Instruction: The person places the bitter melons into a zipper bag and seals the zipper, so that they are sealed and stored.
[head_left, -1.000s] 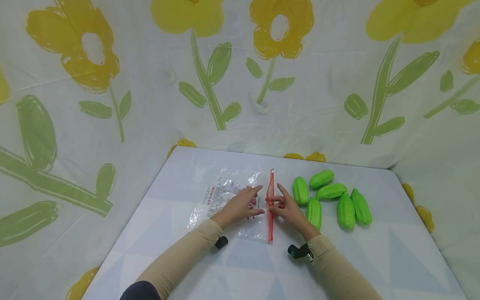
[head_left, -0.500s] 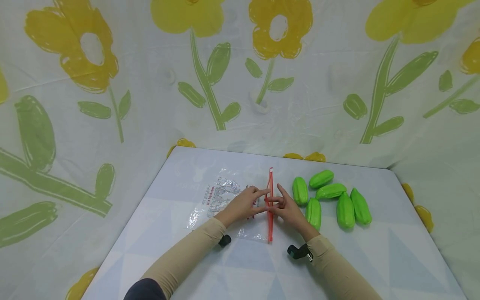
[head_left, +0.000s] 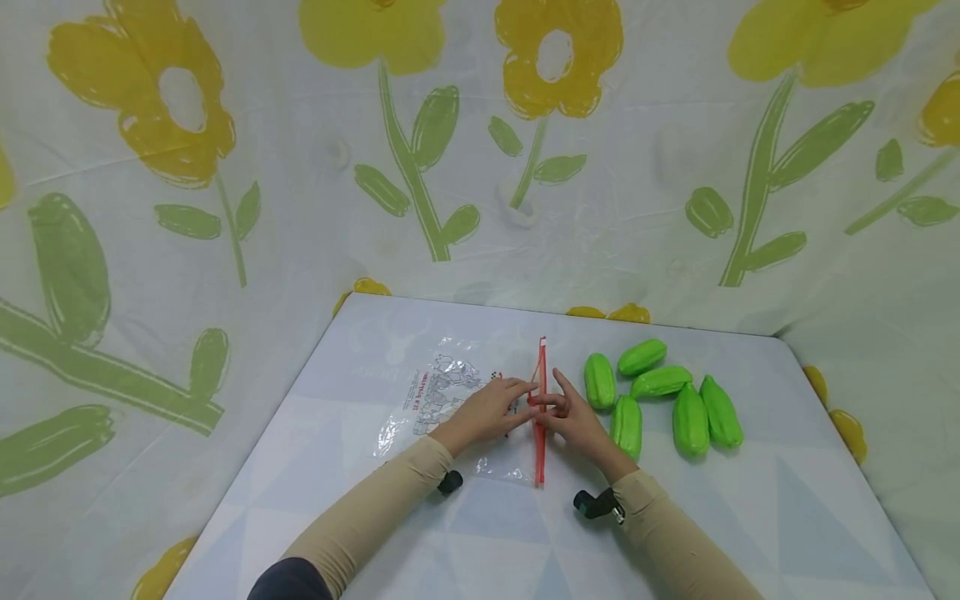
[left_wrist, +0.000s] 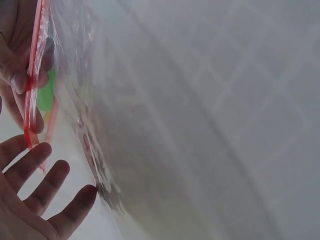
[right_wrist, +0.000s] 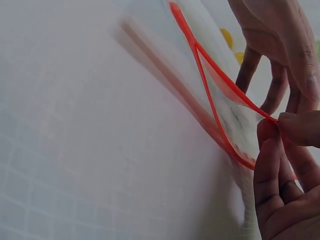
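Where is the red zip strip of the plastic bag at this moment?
In the head view the red zip strip runs near the table's middle, between the left hand and right hand, left of the green gourds.

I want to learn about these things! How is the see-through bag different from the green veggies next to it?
The clear bag lies flat and see-through, with printing and a red zip strip; the green vegetables are plump and solid green. There is one bag but six vegetables. The left hand and right hand pinch the bag's strip, parting it; nothing touches the vegetables. Both rest on the white table.
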